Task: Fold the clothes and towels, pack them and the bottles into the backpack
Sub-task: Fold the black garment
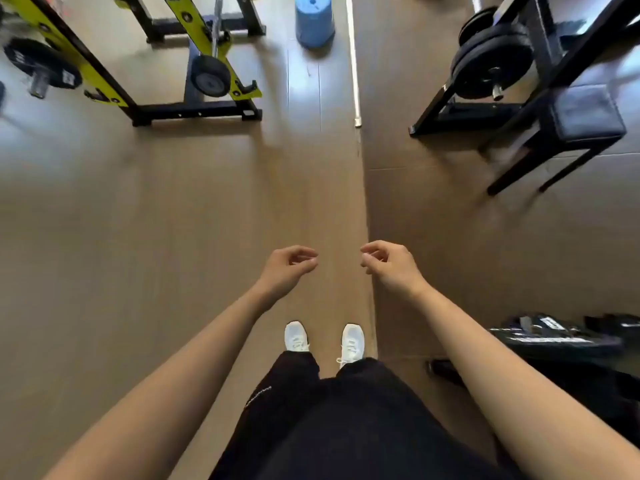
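My left hand and my right hand hang in front of me above the brown floor, a short gap between them. Both have loosely curled fingers and hold nothing. Below them I see my white shoes and black trousers. No clothes, towels, bottles or backpack can be made out; a dark, blurred object lies at the right edge and I cannot tell what it is.
A yellow-and-black weight rack with plates stands at the back left. A black rack with weight plates and a padded black bench stand at the back right. A blue upturned bucket and a white pole sit between them.
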Available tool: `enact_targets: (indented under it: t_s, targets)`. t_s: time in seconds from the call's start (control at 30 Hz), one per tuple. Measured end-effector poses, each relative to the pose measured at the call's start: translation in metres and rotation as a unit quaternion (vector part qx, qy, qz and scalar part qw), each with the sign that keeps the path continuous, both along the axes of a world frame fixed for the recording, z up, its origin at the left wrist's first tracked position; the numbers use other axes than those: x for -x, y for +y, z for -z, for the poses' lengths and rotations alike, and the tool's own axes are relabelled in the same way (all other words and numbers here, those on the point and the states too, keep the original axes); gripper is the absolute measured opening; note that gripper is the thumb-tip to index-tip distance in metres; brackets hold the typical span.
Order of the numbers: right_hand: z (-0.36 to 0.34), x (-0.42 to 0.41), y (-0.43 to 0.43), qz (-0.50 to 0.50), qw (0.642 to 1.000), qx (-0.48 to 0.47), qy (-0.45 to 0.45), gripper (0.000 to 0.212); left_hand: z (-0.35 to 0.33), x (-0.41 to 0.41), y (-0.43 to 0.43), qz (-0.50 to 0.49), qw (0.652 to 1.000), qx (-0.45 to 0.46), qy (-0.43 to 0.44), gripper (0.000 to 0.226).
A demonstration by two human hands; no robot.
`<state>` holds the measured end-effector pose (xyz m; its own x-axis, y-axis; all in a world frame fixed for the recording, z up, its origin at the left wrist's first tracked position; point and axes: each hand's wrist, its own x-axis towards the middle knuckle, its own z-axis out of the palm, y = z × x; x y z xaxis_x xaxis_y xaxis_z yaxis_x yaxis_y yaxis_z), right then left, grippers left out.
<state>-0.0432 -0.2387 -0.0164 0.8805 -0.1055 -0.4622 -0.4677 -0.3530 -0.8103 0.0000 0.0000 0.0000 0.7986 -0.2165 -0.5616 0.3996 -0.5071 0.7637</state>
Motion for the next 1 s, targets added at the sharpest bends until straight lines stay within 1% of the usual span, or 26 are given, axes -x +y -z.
enact_targets:
  t_s: [0.17,0.33,0.43,0.57,0.73,0.83,1.0]
  targets:
    - [0.008,-0.018,-0.01,-0.022,0.999,0.007,0.032,0.01,0.004,-0.017,-0.01,-0.025,1.0,0.012,0.013,0.014]
    - [0.003,-0.088,-0.021,-0.035,0.998,0.034,0.039,0.018,0.007,-0.079,-0.017,-0.049,0.998,0.034,0.029,0.013]
    - [0.002,-0.15,-0.026,-0.045,0.997,0.055,0.04,0.017,0.015,-0.137,-0.022,-0.063,0.997,0.043,0.034,0.016]
    - [-0.003,-0.238,-0.03,-0.053,0.993,0.088,0.055,0.019,0.018,-0.234,-0.03,-0.047,0.998,0.047,0.023,0.017]
    - [-0.025,-0.342,-0.043,-0.069,0.99,0.1,0.069,0.022,0.007,-0.355,-0.045,-0.017,0.999,0.044,0.004,0.01]
    - [-0.032,-0.396,-0.058,-0.046,0.992,0.101,0.061,0.019,0.001,-0.421,-0.059,0.014,0.999,0.029,-0.014,0.009]
    - [-0.02,-0.493,-0.097,0.002,0.994,0.096,0.059,0.019,0.003,-0.533,-0.094,0.052,0.998,0.002,-0.026,0.014]
